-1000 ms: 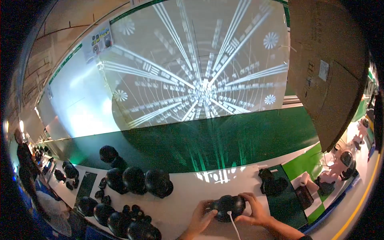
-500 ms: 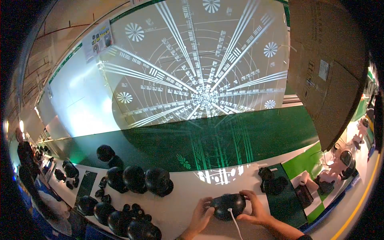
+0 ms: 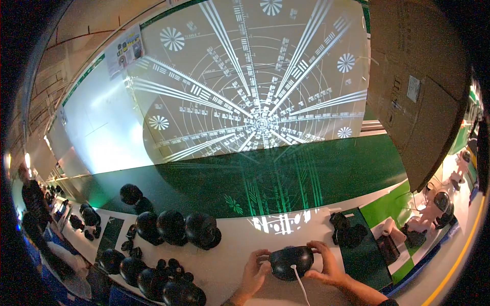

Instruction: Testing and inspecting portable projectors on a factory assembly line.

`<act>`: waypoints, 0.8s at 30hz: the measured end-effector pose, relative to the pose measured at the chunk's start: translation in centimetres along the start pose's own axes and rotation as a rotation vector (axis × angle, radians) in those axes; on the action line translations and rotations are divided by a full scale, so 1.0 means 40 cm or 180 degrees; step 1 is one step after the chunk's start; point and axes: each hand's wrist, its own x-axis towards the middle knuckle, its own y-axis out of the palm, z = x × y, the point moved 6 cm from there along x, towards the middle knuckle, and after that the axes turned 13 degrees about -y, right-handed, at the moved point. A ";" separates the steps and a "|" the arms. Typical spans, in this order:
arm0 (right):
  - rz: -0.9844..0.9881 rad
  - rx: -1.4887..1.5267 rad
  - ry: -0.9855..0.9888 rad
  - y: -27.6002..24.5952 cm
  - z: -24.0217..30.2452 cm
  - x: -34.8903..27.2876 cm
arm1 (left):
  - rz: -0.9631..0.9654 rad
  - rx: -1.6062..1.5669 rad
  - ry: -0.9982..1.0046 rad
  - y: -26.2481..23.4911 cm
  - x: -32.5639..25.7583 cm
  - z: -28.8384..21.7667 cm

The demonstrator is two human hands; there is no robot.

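Observation:
My left hand point(image 3: 256, 270) and my right hand point(image 3: 329, 265) hold a rounded, glossy black device point(image 3: 291, 261) between them, one at each side. A white cable point(image 3: 300, 286) runs from the device's near face down toward the lower edge. The fingers of both hands curve round its ends. It is at the near side of the white table point(image 3: 232, 255), and whether it rests on the surface I cannot tell. Ahead, a bright pattern of radiating lines and rings point(image 3: 262, 124) lies across a pale board.
Several black ball-shaped units point(image 3: 171, 228) stand in rows at left. Dark objects point(image 3: 349, 232) lie on a dark green mat point(image 3: 365, 262) at right. A large cardboard sheet point(image 3: 416, 97) hangs upper right. A person point(image 3: 34, 199) stands at the far left.
The rearmost black ball at left sits slightly further left, and the projected pattern has shifted very slightly. My hands keep their hold on the device, almost in place.

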 end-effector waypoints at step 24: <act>0.0078 0.1605 0.1352 -0.019 -0.040 0.130 | 0.0329 0.0480 0.0381 0.075 -0.062 -0.116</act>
